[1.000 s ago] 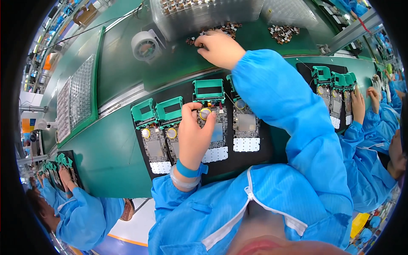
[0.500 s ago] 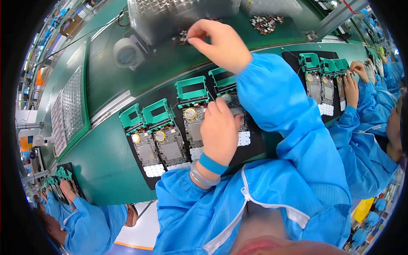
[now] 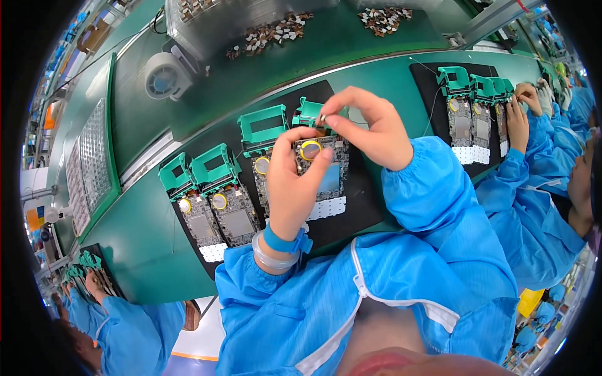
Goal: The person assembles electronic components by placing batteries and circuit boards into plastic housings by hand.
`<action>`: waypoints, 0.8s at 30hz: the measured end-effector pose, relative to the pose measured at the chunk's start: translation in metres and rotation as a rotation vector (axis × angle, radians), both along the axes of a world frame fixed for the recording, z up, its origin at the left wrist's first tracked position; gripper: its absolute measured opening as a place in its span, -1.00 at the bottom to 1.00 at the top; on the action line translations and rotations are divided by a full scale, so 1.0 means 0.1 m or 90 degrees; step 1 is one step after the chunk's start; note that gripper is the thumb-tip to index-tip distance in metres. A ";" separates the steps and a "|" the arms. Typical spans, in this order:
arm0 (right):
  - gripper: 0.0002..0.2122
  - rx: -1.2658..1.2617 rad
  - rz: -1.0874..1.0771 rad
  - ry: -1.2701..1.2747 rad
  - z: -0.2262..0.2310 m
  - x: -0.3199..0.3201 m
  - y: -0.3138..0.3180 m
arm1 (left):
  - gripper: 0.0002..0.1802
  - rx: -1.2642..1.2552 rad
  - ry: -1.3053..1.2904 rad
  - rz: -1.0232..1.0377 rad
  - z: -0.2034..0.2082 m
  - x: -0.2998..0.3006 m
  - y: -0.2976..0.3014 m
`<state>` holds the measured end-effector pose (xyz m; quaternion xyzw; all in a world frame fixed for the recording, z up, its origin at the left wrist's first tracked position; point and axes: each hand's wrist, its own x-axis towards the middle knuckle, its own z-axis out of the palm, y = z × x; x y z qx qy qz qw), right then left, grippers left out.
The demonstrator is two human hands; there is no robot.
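My right hand (image 3: 375, 130) pinches a small silver and brown part (image 3: 322, 120) between thumb and forefinger, above the top end of a circuit board (image 3: 335, 188). My left hand (image 3: 293, 182) lies over the same board's left side, thumb and forefinger apart on either side of a yellow-rimmed round cell (image 3: 310, 150). A green plastic frame (image 3: 307, 111) stands at this board's far end, partly hidden by my fingers. Left of it is another board with a green frame (image 3: 263, 127), mostly covered by my left hand. Two more boards (image 3: 239, 220) with green frames (image 3: 214, 164) lie further left.
The boards rest on a black mat (image 3: 367, 207) on the green bench. Piles of small brown and white parts (image 3: 276, 34) lie beyond, beside a small white fan (image 3: 166, 76). A clear tray (image 3: 94, 153) is at left. Co-workers sit at right (image 3: 533, 207) and lower left (image 3: 141, 332).
My right hand has come back from the pile to the board with a small part pinched in it. My left hand has shifted slightly left, its thumb and forefinger now around the round cell.
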<state>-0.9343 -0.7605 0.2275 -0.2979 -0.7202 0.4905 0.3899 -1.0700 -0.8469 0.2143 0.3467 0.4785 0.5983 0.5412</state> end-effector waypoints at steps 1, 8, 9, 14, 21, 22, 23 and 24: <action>-0.88 -0.003 0.002 0.001 0.02 0.01 -0.01 | -0.67 -0.003 0.001 0.002 0.01 0.00 -0.01; -0.88 0.182 0.040 -0.060 0.10 0.04 -0.02 | -0.78 -0.009 0.060 0.032 0.00 0.01 -0.05; -0.88 0.195 0.044 -0.052 0.11 0.04 -0.01 | -0.79 -0.006 0.047 0.033 0.00 0.01 -0.06; -0.87 0.246 0.054 -0.059 0.10 0.04 0.00 | -0.79 0.008 0.062 0.031 -0.01 0.02 -0.04; -0.87 0.253 0.068 -0.083 0.13 0.05 0.01 | -0.78 0.008 0.054 0.032 0.00 0.02 -0.05; -0.87 0.256 0.066 -0.084 0.13 0.05 0.00 | -0.78 0.008 0.044 0.031 0.00 0.02 -0.06; -0.87 0.256 0.066 -0.084 0.13 0.05 0.01 | -0.78 0.008 0.044 0.030 0.00 0.02 -0.05; -0.88 0.283 0.074 -0.073 0.12 0.04 0.01 | -0.78 0.006 0.057 0.034 0.00 0.02 -0.05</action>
